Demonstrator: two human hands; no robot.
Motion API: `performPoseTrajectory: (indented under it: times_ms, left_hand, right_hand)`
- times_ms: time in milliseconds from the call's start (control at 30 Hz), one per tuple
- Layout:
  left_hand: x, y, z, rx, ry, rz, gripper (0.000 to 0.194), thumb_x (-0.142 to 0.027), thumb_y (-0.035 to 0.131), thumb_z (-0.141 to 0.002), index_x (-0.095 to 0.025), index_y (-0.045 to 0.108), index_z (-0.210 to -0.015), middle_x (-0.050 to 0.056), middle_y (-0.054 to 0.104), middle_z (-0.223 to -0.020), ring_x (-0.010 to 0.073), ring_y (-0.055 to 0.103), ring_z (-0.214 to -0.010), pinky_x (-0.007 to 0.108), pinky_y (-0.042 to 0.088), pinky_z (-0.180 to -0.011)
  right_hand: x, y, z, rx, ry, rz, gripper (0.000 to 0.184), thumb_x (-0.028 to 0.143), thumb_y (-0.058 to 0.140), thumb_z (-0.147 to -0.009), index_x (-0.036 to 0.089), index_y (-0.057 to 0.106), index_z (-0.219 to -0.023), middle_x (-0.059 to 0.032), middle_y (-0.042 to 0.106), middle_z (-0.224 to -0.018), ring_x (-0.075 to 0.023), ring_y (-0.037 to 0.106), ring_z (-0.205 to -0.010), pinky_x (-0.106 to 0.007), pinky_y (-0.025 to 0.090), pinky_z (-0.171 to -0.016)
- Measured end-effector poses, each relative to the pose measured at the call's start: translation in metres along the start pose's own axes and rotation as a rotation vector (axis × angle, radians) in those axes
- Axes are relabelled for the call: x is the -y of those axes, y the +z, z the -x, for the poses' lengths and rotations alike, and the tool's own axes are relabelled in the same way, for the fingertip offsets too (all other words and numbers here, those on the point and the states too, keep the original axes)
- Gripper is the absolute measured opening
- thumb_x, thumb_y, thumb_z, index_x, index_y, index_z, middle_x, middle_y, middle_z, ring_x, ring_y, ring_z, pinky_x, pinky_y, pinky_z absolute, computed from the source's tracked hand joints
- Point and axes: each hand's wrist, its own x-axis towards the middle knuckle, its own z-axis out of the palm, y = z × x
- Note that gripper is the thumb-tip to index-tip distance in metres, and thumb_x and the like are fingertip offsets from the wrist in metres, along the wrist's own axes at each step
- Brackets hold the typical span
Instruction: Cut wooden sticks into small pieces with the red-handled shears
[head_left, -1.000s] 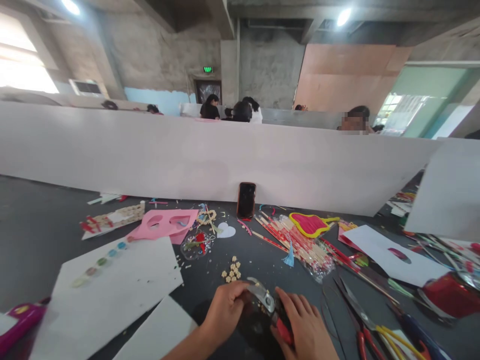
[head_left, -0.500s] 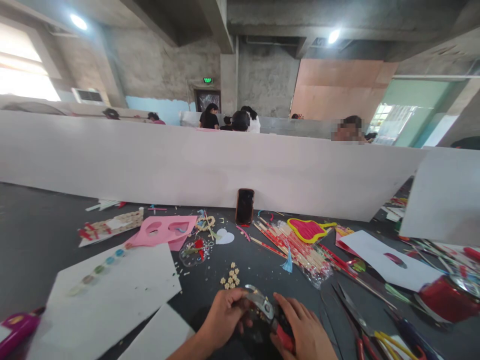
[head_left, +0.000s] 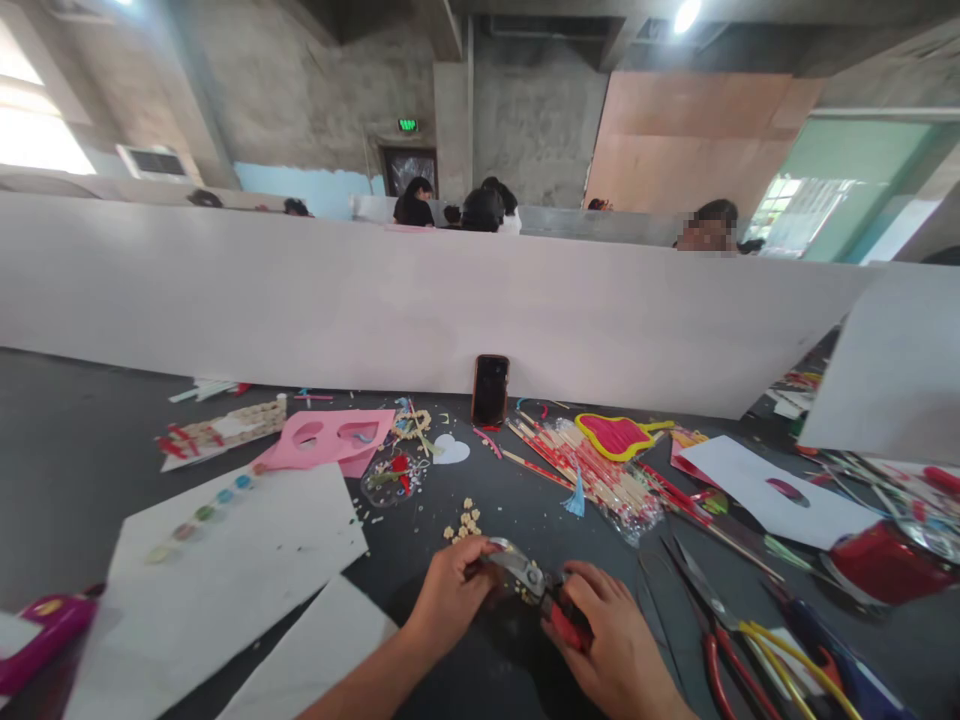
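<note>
My right hand (head_left: 611,635) is wrapped around the dark and red handles of pruning shears (head_left: 529,574), whose curved metal jaw points left. Close to the tip of that jaw, my left hand (head_left: 455,590) is pinched shut. Whatever its fingers hold is too hidden to name. Small pale bits lie under and around the jaws. Just beyond my left hand sits a small heap of pale flower-shaped pieces (head_left: 465,520) on the dark table.
A phone (head_left: 490,390) leans on a white partition (head_left: 375,300). At right lie red-wrapped sticks (head_left: 600,480), scissors (head_left: 709,590) and a red can (head_left: 885,560). White sheets (head_left: 247,560), pink cut-out paper (head_left: 322,440) and a purple glue gun (head_left: 49,635) are at left. People sit beyond the partition.
The whole view has tilted down a little, so the table things appear higher. My hands have drawn slightly apart, with the shears still in my right hand.
</note>
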Motion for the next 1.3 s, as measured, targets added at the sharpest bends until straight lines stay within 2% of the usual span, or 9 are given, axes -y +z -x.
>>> performPoseTrajectory:
  times_ms: [133, 300, 500, 700, 833, 933, 1067, 1167, 1300]
  left_hand:
    - [-0.001, -0.002, 0.0, -0.051, 0.075, -0.128, 0.024, -0.008, 0.045, -0.064, -0.015, 0.068, -0.068, 0.003, 0.064, -0.07, 0.0141, 0.057, -0.066, 0.02, 0.044, -0.06]
    - [-0.006, -0.001, 0.001, -0.067, 0.02, -0.205, 0.028, -0.007, 0.045, -0.062, -0.016, 0.071, -0.069, 0.002, 0.066, -0.067, 0.0151, 0.058, -0.065, 0.02, 0.043, -0.06]
    - [-0.01, 0.0, 0.003, -0.03, -0.001, -0.165, 0.026, -0.01, 0.047, -0.066, -0.016, 0.072, -0.07, 0.002, 0.065, -0.064, 0.0142, 0.059, -0.061, 0.019, 0.043, -0.057]
    - [-0.012, 0.001, 0.002, -0.054, 0.008, -0.106, 0.023, -0.011, 0.047, -0.067, -0.015, 0.069, -0.067, 0.002, 0.066, -0.065, 0.0131, 0.058, -0.059, 0.019, 0.044, -0.055]
    - [-0.009, 0.001, 0.002, -0.07, 0.021, -0.074, 0.023, -0.011, 0.047, -0.067, -0.015, 0.069, -0.068, 0.002, 0.067, -0.067, 0.0126, 0.058, -0.058, 0.019, 0.045, -0.055]
    - [-0.006, 0.001, 0.002, -0.087, 0.016, -0.057, 0.025, -0.008, 0.046, -0.065, -0.014, 0.069, -0.068, 0.002, 0.067, -0.068, 0.0123, 0.059, -0.058, 0.019, 0.045, -0.056]
    - [-0.005, 0.002, 0.003, -0.092, 0.025, -0.052, 0.027, -0.006, 0.044, -0.062, -0.015, 0.069, -0.066, 0.002, 0.066, -0.066, 0.013, 0.059, -0.059, 0.019, 0.046, -0.057]
    - [-0.006, 0.002, 0.003, -0.111, 0.041, -0.079, 0.027, -0.005, 0.045, -0.062, -0.015, 0.07, -0.067, 0.002, 0.066, -0.066, 0.0136, 0.059, -0.06, 0.02, 0.046, -0.058]
    - [-0.009, -0.001, 0.003, -0.113, 0.077, -0.136, 0.029, -0.004, 0.045, -0.061, -0.016, 0.07, -0.068, 0.003, 0.069, -0.071, 0.015, 0.061, -0.067, 0.02, 0.047, -0.062]
  right_hand:
    - [0.003, 0.0, -0.001, 0.052, -0.016, 0.04, 0.014, 0.032, 0.048, -0.081, 0.022, 0.059, -0.08, -0.0085, 0.056, -0.109, -0.0224, 0.053, -0.096, -0.038, 0.04, -0.08]
    - [0.004, 0.0, 0.0, 0.056, -0.055, 0.088, 0.016, 0.03, 0.048, -0.081, 0.024, 0.06, -0.091, -0.0085, 0.053, -0.115, -0.024, 0.05, -0.099, -0.04, 0.039, -0.08]
    - [0.005, -0.001, -0.002, 0.023, -0.079, 0.085, 0.015, 0.026, 0.048, -0.08, 0.024, 0.061, -0.088, -0.008, 0.055, -0.112, -0.023, 0.051, -0.097, -0.038, 0.039, -0.079]
    - [0.005, 0.001, -0.001, 0.006, -0.067, 0.04, 0.014, 0.032, 0.049, -0.082, 0.022, 0.057, -0.089, -0.0082, 0.056, -0.112, -0.0231, 0.052, -0.098, -0.038, 0.04, -0.08]
    - [0.004, 0.006, 0.001, -0.049, -0.057, -0.027, 0.018, 0.036, 0.05, -0.081, 0.02, 0.053, -0.09, -0.01, 0.058, -0.107, -0.0219, 0.054, -0.094, -0.037, 0.042, -0.078]
    - [0.001, 0.01, 0.001, -0.074, -0.038, -0.079, 0.03, 0.036, 0.051, -0.081, 0.018, 0.049, -0.105, -0.0112, 0.059, -0.105, -0.0217, 0.056, -0.093, -0.037, 0.043, -0.079]
    - [0.0, 0.008, 0.001, -0.021, -0.052, -0.094, 0.051, 0.035, 0.047, -0.083, 0.017, 0.035, -0.128, -0.0144, 0.055, -0.117, -0.0251, 0.051, -0.105, -0.042, 0.04, -0.087]
    - [0.002, 0.004, 0.0, 0.034, -0.044, -0.096, 0.05, 0.037, 0.045, -0.084, 0.019, 0.035, -0.13, -0.0136, 0.053, -0.121, -0.0251, 0.05, -0.107, -0.043, 0.039, -0.088]
    - [0.003, 0.001, -0.001, 0.034, -0.053, -0.102, 0.05, 0.037, 0.046, -0.084, 0.02, 0.039, -0.13, -0.0131, 0.054, -0.12, -0.0249, 0.05, -0.106, -0.042, 0.04, -0.086]
